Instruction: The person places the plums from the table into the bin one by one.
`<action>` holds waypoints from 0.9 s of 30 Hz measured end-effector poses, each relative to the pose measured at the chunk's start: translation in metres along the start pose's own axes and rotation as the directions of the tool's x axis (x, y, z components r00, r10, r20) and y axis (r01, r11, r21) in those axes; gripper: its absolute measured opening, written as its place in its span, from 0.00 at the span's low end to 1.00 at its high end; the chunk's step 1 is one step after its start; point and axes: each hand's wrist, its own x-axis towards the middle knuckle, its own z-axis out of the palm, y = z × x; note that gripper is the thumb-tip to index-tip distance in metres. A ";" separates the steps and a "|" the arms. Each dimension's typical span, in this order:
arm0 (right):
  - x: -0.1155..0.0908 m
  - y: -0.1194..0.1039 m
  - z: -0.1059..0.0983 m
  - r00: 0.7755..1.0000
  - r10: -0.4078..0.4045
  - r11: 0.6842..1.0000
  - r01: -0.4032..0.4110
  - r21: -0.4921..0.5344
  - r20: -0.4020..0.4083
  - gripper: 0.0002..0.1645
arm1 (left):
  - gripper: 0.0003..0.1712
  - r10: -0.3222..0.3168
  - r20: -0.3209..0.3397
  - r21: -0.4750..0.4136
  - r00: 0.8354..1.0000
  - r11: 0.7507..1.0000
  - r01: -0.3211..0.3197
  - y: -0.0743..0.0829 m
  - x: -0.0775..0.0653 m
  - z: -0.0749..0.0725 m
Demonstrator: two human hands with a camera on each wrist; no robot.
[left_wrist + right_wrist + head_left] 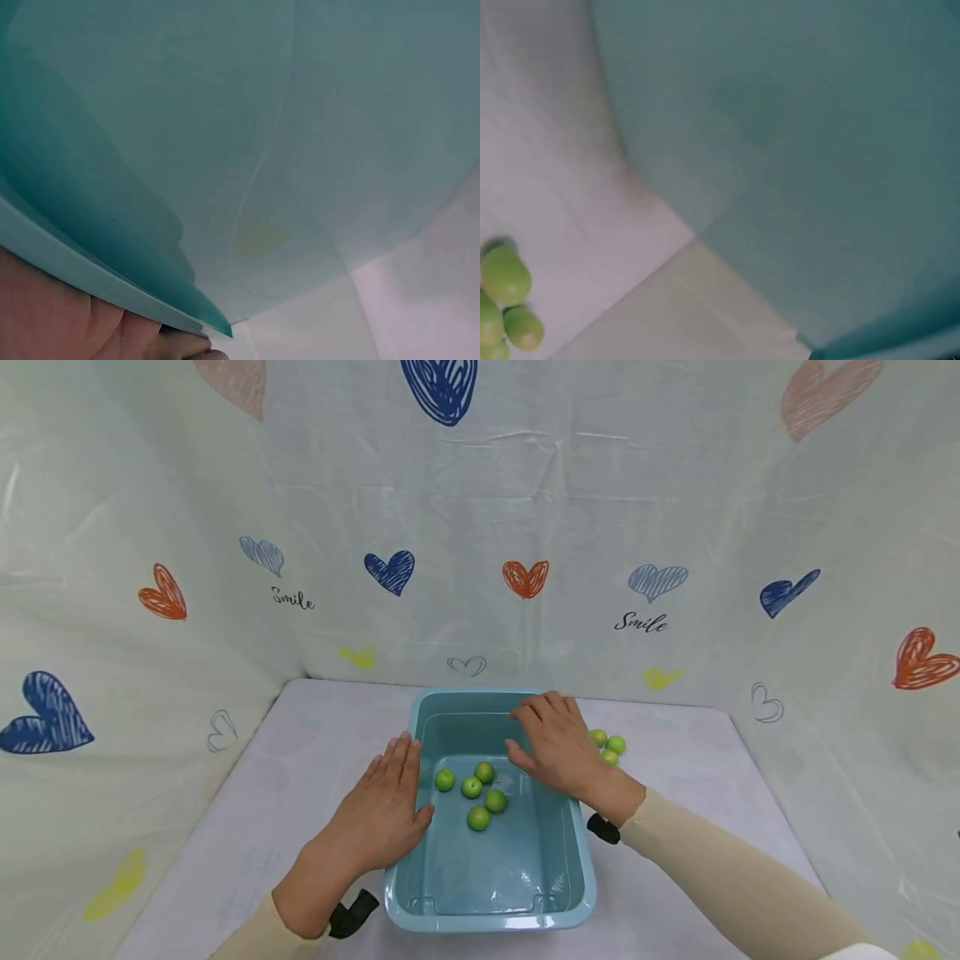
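A light blue plastic basin (491, 881) stands on the table, with several small round green fruits (495, 801) loose on its floor. My left hand (386, 806) lies along the basin's left rim, fingers straight and together. In the left wrist view its fingers (139, 339) show right at the rim, beside the basin wall (225, 135). Over the right rim reaches my right hand (558, 743), bent fingers and thumb spread apart above the inside, nothing visible between them. The right wrist view shows the basin's outer side (802, 165) but not the fingers.
Beyond the right hand, more green fruits (610, 746) sit on the table outside the basin, also visible in the right wrist view as a cluster of fruits (506, 276). A pale cloth (667, 827) covers the table. Behind hangs a white curtain (457, 502) printed with hearts.
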 end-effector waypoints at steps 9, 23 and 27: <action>-0.022 0.047 -0.016 0.990 0.140 0.990 -0.140 -0.019 -0.036 0.19 | 0.50 0.001 -0.006 -0.001 1.000 1.000 -0.002 0.000 -0.001 -0.001; -0.095 0.101 0.019 0.955 0.254 0.961 -0.232 -0.147 0.153 0.23 | 0.50 -0.005 -0.005 -0.015 1.000 1.000 0.005 0.000 0.000 0.001; -0.108 0.105 0.029 0.939 0.257 0.959 -0.219 -0.179 0.228 0.26 | 0.50 -0.005 0.002 -0.012 1.000 1.000 0.005 0.000 0.001 0.001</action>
